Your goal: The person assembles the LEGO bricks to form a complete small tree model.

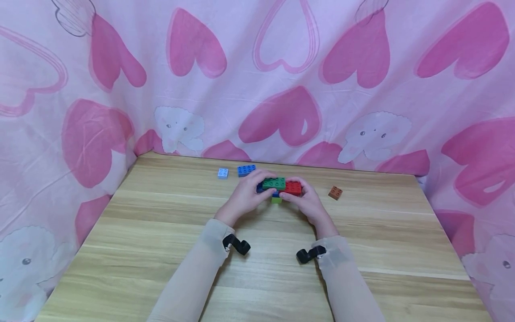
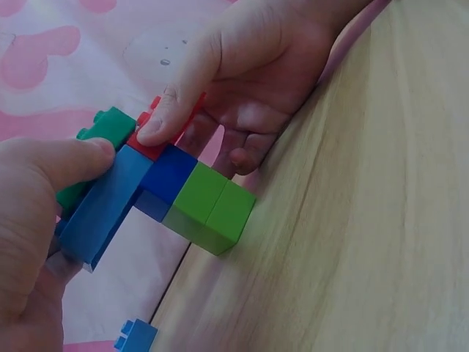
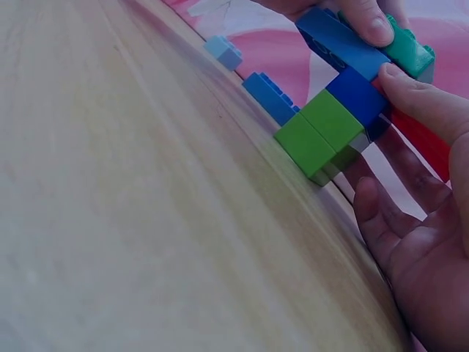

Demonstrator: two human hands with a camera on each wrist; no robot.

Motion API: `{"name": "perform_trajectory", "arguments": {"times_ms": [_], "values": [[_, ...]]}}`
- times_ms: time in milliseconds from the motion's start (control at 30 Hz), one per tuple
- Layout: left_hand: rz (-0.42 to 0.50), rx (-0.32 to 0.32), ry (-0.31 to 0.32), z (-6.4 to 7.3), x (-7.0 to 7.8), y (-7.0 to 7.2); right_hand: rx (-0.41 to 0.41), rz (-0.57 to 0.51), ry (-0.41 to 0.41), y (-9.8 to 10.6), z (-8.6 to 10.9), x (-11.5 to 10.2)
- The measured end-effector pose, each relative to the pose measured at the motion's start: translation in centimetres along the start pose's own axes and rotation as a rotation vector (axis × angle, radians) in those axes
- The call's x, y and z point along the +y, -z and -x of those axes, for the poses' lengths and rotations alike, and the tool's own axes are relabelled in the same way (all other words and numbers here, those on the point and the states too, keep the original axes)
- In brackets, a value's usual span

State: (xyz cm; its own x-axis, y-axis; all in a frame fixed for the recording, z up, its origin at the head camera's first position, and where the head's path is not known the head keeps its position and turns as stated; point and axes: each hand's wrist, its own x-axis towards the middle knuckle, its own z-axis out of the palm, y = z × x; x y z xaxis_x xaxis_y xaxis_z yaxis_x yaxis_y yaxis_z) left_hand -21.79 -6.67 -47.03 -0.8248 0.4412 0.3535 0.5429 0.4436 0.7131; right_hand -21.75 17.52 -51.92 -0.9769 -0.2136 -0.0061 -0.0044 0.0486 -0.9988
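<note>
Both hands hold one built-up stack of toy building bricks over the far middle of the table. Its foot is two lime green bricks (image 2: 212,205), with a dark blue brick (image 2: 167,176) above them. Higher up, a blue brick (image 2: 106,209) sticks out to the left and a red brick (image 1: 293,188) to the right. A green brick (image 1: 274,183) sits on top. My left hand (image 1: 247,192) pinches the blue and green end, thumb on the near side. With thumb and fingers, my right hand (image 1: 306,202) grips the red brick. The far-side fingertips are partly hidden.
Behind the left hand lie a light blue brick (image 1: 223,173) and a longer blue brick (image 1: 246,170). A brown brick (image 1: 335,192) lies right of the right hand. Pink heart-patterned cloth (image 1: 281,112) hangs along the back and sides of the wooden table (image 1: 265,277).
</note>
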Motion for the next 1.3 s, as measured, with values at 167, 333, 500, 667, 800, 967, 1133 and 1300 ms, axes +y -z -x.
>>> {"name": "perform_trajectory", "arguments": {"times_ms": [167, 333, 500, 667, 800, 967, 1133, 1300], "values": [[0.031, -0.004, 0.005, 0.1, -0.5, 0.0, -0.011, -0.026, 0.021, 0.0, 0.1, 0.0], [0.044, -0.005, 0.009, 0.0, -0.7, -0.2, -0.029, -0.047, 0.079, -0.1, 0.2, -0.1], [0.045, 0.011, 0.007, -0.1, -0.6, -0.4, -0.045, -0.083, 0.129, 0.0, 0.2, 0.0], [0.039, 0.019, 0.006, -0.1, -0.5, -0.7, -0.027, -0.105, 0.133, 0.0, 0.2, -0.2], [0.089, 0.018, 0.035, 0.1, -0.7, -0.7, -0.014, -0.107, 0.131, -0.1, 0.2, -0.2], [0.142, 0.021, 0.054, 0.4, -1.3, -0.7, -0.01, -0.101, 0.122, -0.2, 0.2, -0.3], [0.148, 0.028, 0.036, 0.5, -1.6, -0.7, -0.011, -0.09, 0.122, -0.2, 0.2, -0.4], [0.157, 0.027, 0.027, 0.4, -1.7, -0.9, -0.012, -0.078, 0.13, -0.1, 0.2, -0.3]]}}
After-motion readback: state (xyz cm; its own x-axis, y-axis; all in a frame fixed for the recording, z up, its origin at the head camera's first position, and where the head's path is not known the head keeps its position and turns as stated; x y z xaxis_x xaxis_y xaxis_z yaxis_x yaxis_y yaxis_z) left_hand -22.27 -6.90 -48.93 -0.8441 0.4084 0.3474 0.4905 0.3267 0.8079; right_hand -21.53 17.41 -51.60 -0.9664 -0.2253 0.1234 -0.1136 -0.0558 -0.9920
